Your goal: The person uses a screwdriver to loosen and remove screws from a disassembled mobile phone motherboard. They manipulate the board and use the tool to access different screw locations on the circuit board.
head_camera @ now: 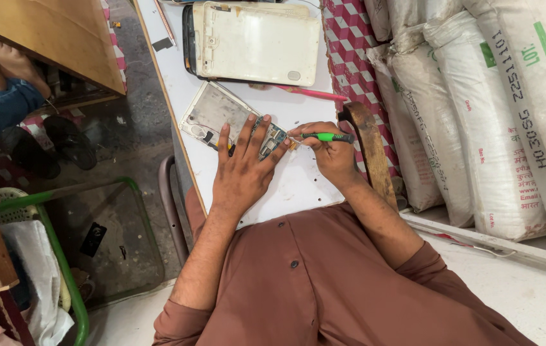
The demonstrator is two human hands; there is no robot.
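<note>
left hand [242, 168] lies spread flat, fingers released, pressing the opened phone with its bare grey metal frame and exposed circuit board [221, 117] down on the white worktop [292, 186], right in front of the person. right hand [330, 150] is clenched round a slim green-handled screwdriver [325, 136], tip at the board's right edge. my take: keep that palm weight steady so the phone can't spin, hold the driver square to the screw, light pressure. a big cream-coloured tablet back cover [257, 41] and a pink pen [314, 93] sit farther up.
</note>
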